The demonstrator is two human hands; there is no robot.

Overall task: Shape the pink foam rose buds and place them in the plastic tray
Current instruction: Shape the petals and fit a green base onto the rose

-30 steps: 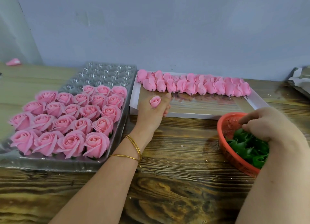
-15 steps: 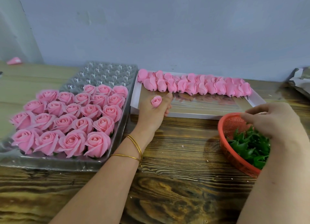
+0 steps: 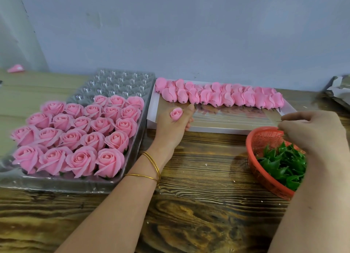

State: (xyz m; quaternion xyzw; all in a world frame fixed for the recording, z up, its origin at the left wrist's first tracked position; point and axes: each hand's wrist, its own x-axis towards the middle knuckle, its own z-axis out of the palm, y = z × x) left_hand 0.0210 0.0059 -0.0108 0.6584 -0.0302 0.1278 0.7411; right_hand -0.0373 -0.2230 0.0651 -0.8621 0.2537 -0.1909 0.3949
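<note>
Two thin gold metal bangles ring the wrist just behind the left grip. Behind the right grip the forearm is bare.

craft wkshop, wood bench, tray of foam roses, bare wall

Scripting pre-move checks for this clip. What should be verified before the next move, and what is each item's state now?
1. Bud held in left hand: ok.
2. Free cells in plastic tray: ok, back rows unfilled.
3. Right hand over red basket of green leaves: ok.
4. Leaf picked up by right hand: cannot tell, fingers hide it.
5. Spare buds in white box: ok, a row along the far side.
</note>
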